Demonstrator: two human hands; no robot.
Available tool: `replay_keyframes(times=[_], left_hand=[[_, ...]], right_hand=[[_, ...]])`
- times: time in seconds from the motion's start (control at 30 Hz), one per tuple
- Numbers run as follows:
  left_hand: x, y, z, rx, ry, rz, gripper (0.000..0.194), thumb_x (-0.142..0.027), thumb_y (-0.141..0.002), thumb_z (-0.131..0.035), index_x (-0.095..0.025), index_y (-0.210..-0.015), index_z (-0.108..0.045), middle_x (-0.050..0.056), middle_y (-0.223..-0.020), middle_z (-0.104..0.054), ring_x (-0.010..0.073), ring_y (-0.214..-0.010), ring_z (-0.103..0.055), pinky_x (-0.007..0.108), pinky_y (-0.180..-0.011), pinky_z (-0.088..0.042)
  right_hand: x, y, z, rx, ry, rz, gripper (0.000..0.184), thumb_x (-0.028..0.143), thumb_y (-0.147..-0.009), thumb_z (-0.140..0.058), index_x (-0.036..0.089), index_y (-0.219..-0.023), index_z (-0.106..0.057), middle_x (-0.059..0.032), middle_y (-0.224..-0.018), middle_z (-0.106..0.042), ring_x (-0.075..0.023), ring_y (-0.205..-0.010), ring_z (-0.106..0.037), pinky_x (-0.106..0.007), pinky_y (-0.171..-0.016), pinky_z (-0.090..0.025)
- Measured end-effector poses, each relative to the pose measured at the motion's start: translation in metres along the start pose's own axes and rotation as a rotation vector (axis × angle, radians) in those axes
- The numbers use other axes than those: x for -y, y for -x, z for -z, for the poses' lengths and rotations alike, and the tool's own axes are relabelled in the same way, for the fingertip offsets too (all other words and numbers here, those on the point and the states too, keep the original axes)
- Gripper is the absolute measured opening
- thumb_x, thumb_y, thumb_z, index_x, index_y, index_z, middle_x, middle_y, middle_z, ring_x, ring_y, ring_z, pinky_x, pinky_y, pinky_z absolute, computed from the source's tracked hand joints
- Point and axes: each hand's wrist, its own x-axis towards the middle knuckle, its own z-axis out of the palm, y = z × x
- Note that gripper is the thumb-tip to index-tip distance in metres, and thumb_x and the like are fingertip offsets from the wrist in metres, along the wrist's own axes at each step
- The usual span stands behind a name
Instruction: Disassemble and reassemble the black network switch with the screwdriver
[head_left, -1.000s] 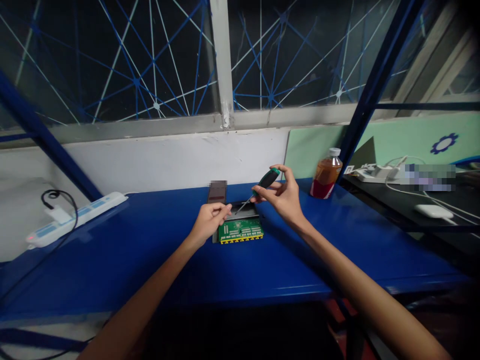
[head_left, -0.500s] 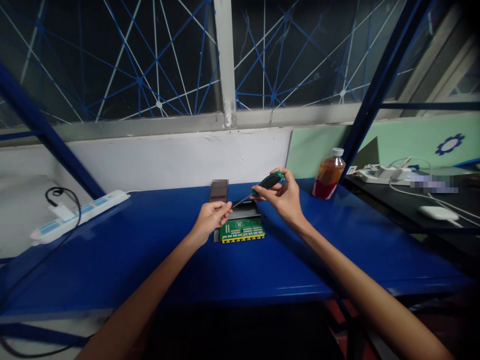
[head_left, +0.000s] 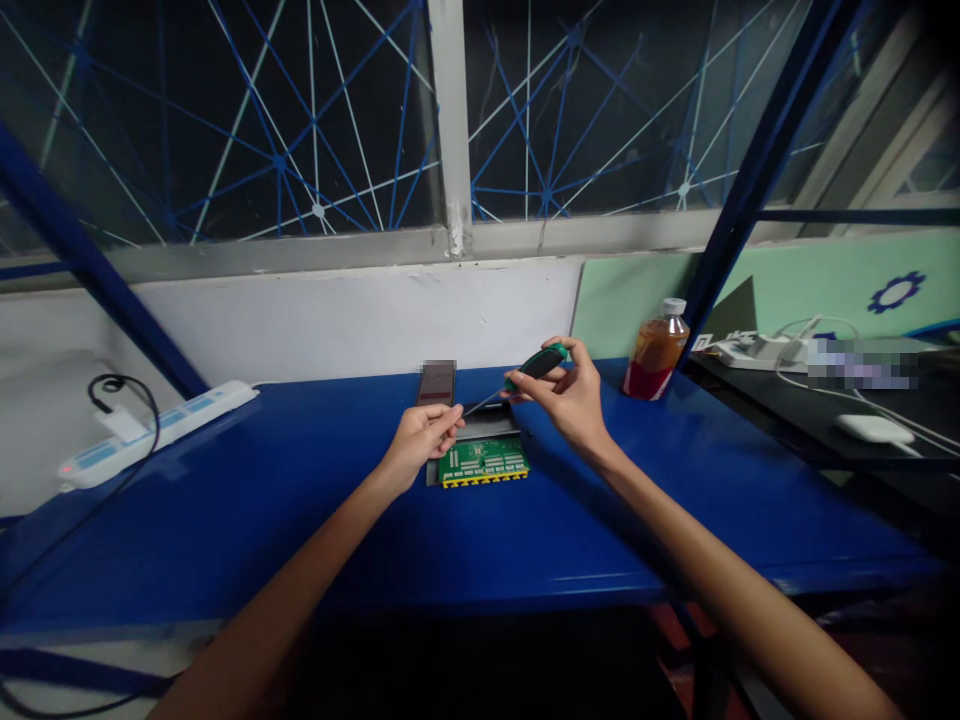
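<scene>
My right hand (head_left: pixel 570 395) is closed round the green and black handle of a screwdriver (head_left: pixel 541 366), held at a slant above the table. Its thin shaft points down and left to the pinched fingertips of my left hand (head_left: pixel 426 438). Whatever those fingers pinch at the screwdriver's tip is too small to make out. Below and between the hands lies a green circuit board (head_left: pixel 484 458) with a row of yellow connectors along its near edge. Directly behind the board is a dark, flat casing (head_left: pixel 487 422), partly hidden by my hands.
A dark phone-like slab (head_left: pixel 437 383) lies behind my left hand. At the back right of the blue table (head_left: pixel 300 520) stands a drink bottle (head_left: pixel 657 352). A white power strip (head_left: pixel 169 430) with a plugged-in cable is at the left. More cables and a white case (head_left: pixel 874 430) occupy the black side table.
</scene>
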Motion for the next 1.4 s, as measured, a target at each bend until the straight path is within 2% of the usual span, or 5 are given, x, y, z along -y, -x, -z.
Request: replay_keyframes(times=[0.3, 0.63, 0.87, 1.13, 1.4], left_hand=[[0.0033, -0.0018, 0.0017, 0.015, 0.053, 0.023, 0.034, -0.046, -0.079, -0.066, -0.013, -0.073, -0.06, -0.002, -0.061, -0.046, 0.0042, -0.044, -0.036, 0.021, -0.039, -0.016], [0.0023, -0.0012, 0.0013, 0.035, 0.128, 0.026, 0.033, -0.043, -0.08, -0.068, -0.011, -0.073, -0.062, -0.001, -0.062, -0.045, 0.0024, -0.043, -0.036, 0.019, -0.037, -0.015], [0.0057, -0.005, 0.0028, 0.005, 0.208, 0.062, 0.033, -0.042, -0.077, -0.071, -0.01, -0.072, -0.063, -0.001, -0.061, -0.045, 0.0015, -0.042, -0.034, 0.017, -0.037, -0.017], [0.0055, -0.0046, 0.0032, 0.027, 0.212, 0.061, 0.035, -0.042, -0.076, -0.072, -0.008, -0.075, -0.066, 0.0, -0.062, -0.046, 0.0016, -0.043, -0.034, 0.017, -0.037, -0.017], [0.0034, -0.0038, 0.0008, 0.052, 0.125, 0.059, 0.041, -0.048, -0.081, -0.065, -0.008, -0.085, -0.069, 0.002, -0.063, -0.048, 0.0031, -0.044, -0.033, 0.02, -0.039, -0.013]], right_hand=[[-0.0001, 0.0002, -0.0001, -0.002, 0.137, -0.022, 0.061, 0.047, -0.075, -0.066, 0.026, -0.118, -0.029, -0.004, -0.083, -0.068, -0.0276, -0.076, -0.072, -0.044, -0.07, -0.062], [0.001, 0.0016, -0.0014, -0.003, 0.124, -0.014, 0.061, 0.046, -0.075, -0.066, 0.027, -0.117, -0.027, -0.0037, -0.084, -0.068, -0.0266, -0.075, -0.072, -0.043, -0.072, -0.061], [-0.0002, 0.0058, -0.005, 0.01, 0.123, 0.06, 0.056, 0.042, -0.077, -0.066, 0.028, -0.117, -0.03, -0.0041, -0.092, -0.066, -0.0231, -0.075, -0.071, -0.039, -0.071, -0.062], [-0.0016, 0.0044, -0.0064, -0.025, 0.047, 0.129, 0.06, 0.039, -0.073, -0.071, 0.027, -0.12, -0.036, 0.0006, -0.081, -0.062, -0.0202, -0.067, -0.07, -0.036, -0.063, -0.062], [0.0014, 0.0032, -0.0045, -0.034, 0.102, 0.116, 0.062, 0.039, -0.075, -0.068, 0.026, -0.125, -0.034, 0.0028, -0.074, -0.057, -0.0208, -0.067, -0.069, -0.038, -0.066, -0.061]])
